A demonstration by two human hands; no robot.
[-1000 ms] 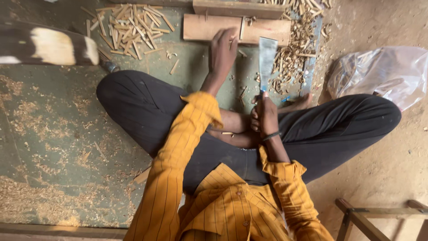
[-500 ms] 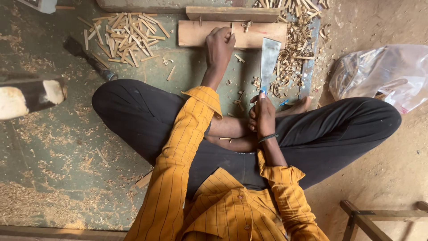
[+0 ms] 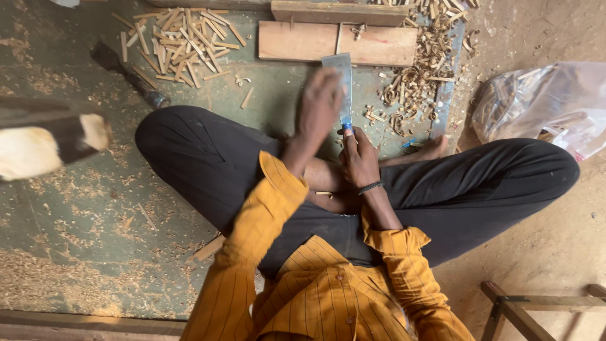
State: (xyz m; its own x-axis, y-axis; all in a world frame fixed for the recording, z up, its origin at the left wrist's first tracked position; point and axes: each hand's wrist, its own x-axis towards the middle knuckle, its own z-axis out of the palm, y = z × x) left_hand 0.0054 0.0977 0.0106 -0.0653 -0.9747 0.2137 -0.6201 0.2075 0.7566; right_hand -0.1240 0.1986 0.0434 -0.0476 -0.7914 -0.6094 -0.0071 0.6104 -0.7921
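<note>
The right hand (image 3: 361,158) is closed round the handle of a broad, flat steel blade (image 3: 341,85), which stands up toward twelve o'clock over the crossed legs. The left hand (image 3: 319,104), blurred, sits just beside the blade's flat at its nine o'clock side; whether it touches the metal or holds anything I cannot tell.

Beyond the blade tip at twelve o'clock lies a rectangular wooden board (image 3: 379,45), pale, smooth-faced and square-edged, with a second plank just behind it. At ten o'clock a loose heap of short split wood sticks (image 3: 180,41) rests on the worn green floor (image 3: 76,215); curled wood shavings (image 3: 413,88) gather at one o'clock, against the board's right end. A clear crumpled plastic bag (image 3: 543,104) lies at three o'clock on bare earth. Fine sawdust dusts the floor at eight o'clock, where open room is widest.
</note>
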